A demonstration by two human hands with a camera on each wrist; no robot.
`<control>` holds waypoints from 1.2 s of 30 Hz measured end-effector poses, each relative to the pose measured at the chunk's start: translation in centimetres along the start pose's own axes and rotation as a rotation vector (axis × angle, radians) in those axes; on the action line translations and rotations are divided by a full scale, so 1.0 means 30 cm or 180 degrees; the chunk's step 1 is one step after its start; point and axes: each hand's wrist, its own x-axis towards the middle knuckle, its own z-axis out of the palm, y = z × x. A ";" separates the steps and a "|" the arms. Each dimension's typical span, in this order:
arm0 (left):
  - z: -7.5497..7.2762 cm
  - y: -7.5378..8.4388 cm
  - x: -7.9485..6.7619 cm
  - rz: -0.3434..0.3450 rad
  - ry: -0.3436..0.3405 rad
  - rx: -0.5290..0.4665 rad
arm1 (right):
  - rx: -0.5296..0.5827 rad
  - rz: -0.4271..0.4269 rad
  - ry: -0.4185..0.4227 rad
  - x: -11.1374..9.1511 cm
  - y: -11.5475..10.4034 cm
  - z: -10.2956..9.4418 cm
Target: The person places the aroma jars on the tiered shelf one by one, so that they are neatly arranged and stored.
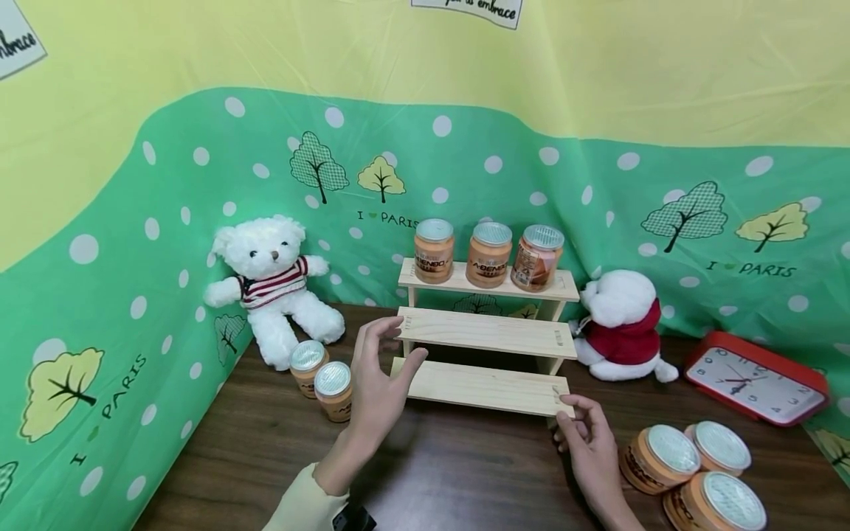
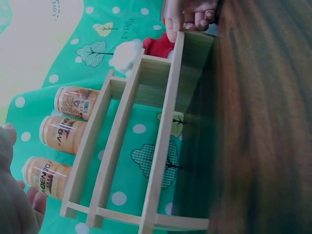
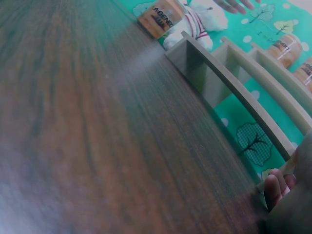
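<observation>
A three-tier wooden display shelf (image 1: 488, 332) stands on the table, with three orange jars with pale lids (image 1: 490, 254) in a row on its top tier. My right hand (image 1: 589, 446) grips the right end of the lowest tier, thumb at the front edge and other fingers curled beneath. My left hand (image 1: 381, 383) is raised by the shelf's left end, fingers loosely bent, holding nothing. The left wrist view shows this hand (image 2: 17, 190) apart from the boards. Both lower tiers are bare.
Two more jars (image 1: 333, 391) stand left of my left hand, in front of a white teddy bear (image 1: 275, 287). Right of the shelf sit a plush toy in red (image 1: 624, 328) and a red clock (image 1: 757, 380). Three jars (image 1: 724, 501) cluster beside my right hand.
</observation>
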 end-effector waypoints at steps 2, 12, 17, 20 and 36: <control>-0.012 -0.007 -0.015 0.0027 -0.0004 0.0032 | -0.0011 0.0010 -0.0004 0.000 0.001 0.000; -0.076 -0.050 -0.087 0.0145 0.0047 0.0232 | -0.0104 0.0028 -0.0011 0.003 0.001 -0.003; -0.102 -0.062 -0.106 0.0234 0.0119 0.0272 | -0.0108 0.0020 -0.0009 0.001 0.000 -0.003; -0.117 -0.068 -0.118 0.0293 0.0155 0.0282 | -0.0113 0.0006 -0.0010 -0.001 0.000 -0.003; -0.213 -0.107 -0.179 0.0121 0.0305 0.0489 | -0.0136 0.0006 0.0011 -0.002 -0.002 0.001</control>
